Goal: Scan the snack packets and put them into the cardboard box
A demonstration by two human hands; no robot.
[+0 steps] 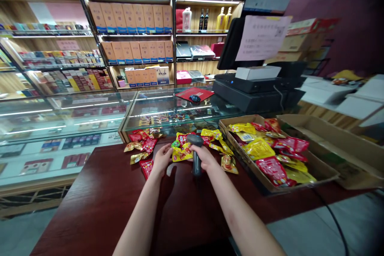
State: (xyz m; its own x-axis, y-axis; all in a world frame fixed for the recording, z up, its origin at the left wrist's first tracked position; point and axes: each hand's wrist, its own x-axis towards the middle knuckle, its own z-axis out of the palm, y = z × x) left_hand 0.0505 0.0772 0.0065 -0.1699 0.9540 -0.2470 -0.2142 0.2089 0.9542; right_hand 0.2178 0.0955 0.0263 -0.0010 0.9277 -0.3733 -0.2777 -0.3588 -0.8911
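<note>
Left hand pinches a yellow packet stretching crosswise to its right; right hand grips a scanner, head farthest away.

Yellow packet: showing red printed patches and a glossy, wrinkled surface, lying roughly crosswise; being gripped at its left end, near the far edge of the dark red-brown table. Whether its underside is touching the surface cannot be told. Scanner: dark grey to black, being held just to the packet's right, its broad rounded head pointing toward the table's far edge and its handle extending toward the near edge; contact between the two is remaining unclear.
</note>
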